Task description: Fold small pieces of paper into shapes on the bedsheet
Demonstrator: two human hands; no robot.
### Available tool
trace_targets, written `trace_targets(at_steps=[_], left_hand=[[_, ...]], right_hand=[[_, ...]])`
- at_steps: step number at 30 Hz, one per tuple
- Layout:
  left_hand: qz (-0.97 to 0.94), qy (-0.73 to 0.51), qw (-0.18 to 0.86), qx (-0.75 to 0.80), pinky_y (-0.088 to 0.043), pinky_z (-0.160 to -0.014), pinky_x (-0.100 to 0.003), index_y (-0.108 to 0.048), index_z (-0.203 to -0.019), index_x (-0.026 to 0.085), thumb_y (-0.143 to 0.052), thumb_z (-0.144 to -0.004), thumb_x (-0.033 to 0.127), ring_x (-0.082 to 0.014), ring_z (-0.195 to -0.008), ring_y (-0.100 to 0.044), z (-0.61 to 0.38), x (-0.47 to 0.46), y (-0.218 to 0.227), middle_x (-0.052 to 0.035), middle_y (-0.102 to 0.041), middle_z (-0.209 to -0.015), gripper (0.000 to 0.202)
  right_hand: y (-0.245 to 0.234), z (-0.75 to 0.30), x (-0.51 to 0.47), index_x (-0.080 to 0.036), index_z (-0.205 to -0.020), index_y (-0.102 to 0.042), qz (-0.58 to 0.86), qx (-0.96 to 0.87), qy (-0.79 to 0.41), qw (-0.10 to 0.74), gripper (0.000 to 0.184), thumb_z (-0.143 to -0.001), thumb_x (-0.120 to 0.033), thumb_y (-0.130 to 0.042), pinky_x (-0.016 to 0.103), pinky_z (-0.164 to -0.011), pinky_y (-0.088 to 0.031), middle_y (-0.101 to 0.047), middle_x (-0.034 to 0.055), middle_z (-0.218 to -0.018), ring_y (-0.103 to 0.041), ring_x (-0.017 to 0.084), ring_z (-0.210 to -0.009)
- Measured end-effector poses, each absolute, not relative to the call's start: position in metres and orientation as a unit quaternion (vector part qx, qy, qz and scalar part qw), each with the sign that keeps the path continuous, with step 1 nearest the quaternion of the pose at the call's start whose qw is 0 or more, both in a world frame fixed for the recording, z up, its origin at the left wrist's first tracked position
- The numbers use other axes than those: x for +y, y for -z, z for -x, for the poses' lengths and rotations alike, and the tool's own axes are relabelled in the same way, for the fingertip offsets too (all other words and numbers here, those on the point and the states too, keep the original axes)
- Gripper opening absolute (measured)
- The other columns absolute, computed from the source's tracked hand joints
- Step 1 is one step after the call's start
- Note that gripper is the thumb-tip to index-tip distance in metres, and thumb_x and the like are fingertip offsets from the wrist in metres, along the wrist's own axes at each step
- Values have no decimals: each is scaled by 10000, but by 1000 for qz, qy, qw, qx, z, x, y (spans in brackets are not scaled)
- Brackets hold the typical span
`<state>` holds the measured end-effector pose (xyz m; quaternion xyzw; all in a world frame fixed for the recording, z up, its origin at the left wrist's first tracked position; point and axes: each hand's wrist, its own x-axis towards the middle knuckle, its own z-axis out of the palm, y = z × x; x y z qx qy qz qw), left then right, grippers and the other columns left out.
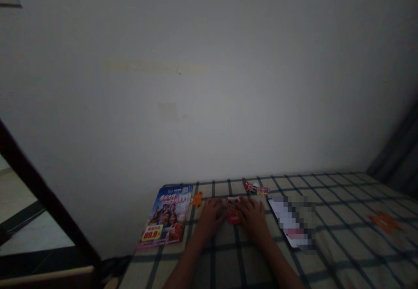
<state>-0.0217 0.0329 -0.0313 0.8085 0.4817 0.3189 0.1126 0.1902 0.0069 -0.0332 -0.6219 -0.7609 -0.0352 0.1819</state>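
Observation:
A small red piece of printed paper [233,217], perhaps folded, lies flat on the checked cloth [225,254] between my hands. My left hand [213,213] rests palm down at its left edge, fingers slightly bent and apart. From the other side, my right hand [253,214] lies with spread fingers over the paper's right edge. Its fingertips press on the paper, and the thumb is hard to make out. Just beyond my right hand is a crumpled scrap of printed paper [254,188] with a yellow patch.
A colourful flyer [170,215] lies at the left by the edge. To the right is a phone-like flat thing [289,221], its face blurred out. Orange figures [385,222] mark the cloth. A pale wall [228,106] rises behind; a dark curtain [400,145] hangs far right.

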Motion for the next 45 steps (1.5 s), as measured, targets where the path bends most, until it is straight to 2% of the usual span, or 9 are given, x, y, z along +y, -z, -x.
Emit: trace_targets(at_steps=[8,14,23,26,39,45], left_hand=[[-798,-265,27,540,-370,-1126,-510,-580,-1346,347,-557,-939,324,-278,-1320,-420,16,35,39,-37,-521,-1434,408],[-792,-259,10,553,-370,-1124,-521,-626,-1295,324,-528,-952,334,-290,-1319,-412,13,33,35,-32,-526,-1439,357],[-782,-238,-25,576,-277,-1138,-619,-650,-1258,327,-542,-943,429,-342,-1362,-382,10,31,25,-58,-541,-1441,348],[-776,-234,-32,585,-268,-1142,-612,-634,-1283,311,-555,-932,449,-338,-1366,-386,9,34,27,-78,-543,-1437,385],[-773,-230,-14,591,-234,-1141,-637,-591,-1327,378,-533,-941,477,-340,-1386,-374,9,34,25,-64,-511,-1474,403],[-766,-227,-10,602,-188,-1168,-655,-551,-1380,330,-535,-938,467,-342,-1393,-373,10,36,27,-60,-512,-1488,463]], right_hand=[[31,-189,6,-454,-1320,-557,625,-760,25,179,355,-998,-377,-429,662,-1136,-208,-485,-48,-1504,-409,297,-1353],[31,-189,6,-468,-1312,-562,623,-760,31,182,351,-996,-384,-436,647,-1135,-227,-490,-53,-1499,-425,290,-1338],[35,-190,8,-439,-1279,-599,615,-761,28,204,334,-998,-378,-429,622,-1138,-236,-515,-41,-1478,-435,285,-1323],[35,-190,8,-430,-1276,-604,615,-761,30,207,334,-999,-380,-425,609,-1132,-250,-521,-35,-1473,-438,286,-1317],[36,-190,9,-440,-1318,-573,616,-761,32,201,362,-997,-380,-417,615,-1130,-244,-516,-28,-1479,-429,292,-1328],[35,-189,8,-443,-1321,-568,613,-764,48,198,364,-991,-377,-428,595,-1124,-266,-522,-24,-1472,-443,286,-1317]])
